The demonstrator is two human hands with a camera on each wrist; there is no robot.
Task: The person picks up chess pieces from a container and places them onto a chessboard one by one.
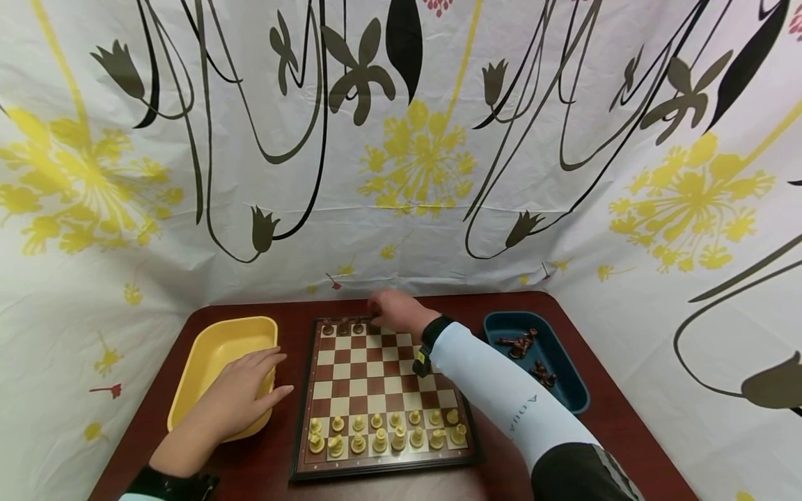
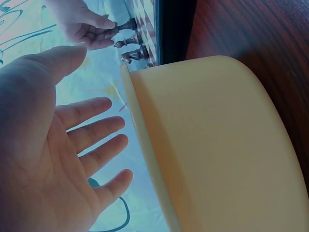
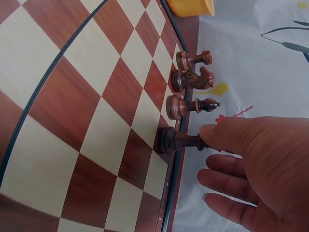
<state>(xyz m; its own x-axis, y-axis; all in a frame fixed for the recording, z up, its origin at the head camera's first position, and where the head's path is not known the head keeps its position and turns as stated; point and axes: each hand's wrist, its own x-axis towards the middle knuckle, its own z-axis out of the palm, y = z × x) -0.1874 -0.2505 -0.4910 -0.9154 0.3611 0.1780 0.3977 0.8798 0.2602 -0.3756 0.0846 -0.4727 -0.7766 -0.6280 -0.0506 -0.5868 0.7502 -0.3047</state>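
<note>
Only readable text: grey letters "AQUA" on pale sleeve (image 1: 501, 390), running along forearm well behind right hand (image 1: 395, 309), seen upside down in head view. Further letters hidden by sleeve's curve. Wrist views show no text.

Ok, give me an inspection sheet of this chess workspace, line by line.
Surface: dark red-brown table, chessboard in the middle.
Job's things: three dark pieces on the far row; a fourth dark piece pinched by the right hand; light pieces fill the two near rows.
Clutter: yellow tray; blue tray holding dark pieces.
Fingers: left hand rests flat on the yellow tray.
Cables: nothing seen.
Surroundings: flowered cloth backdrop.
</note>
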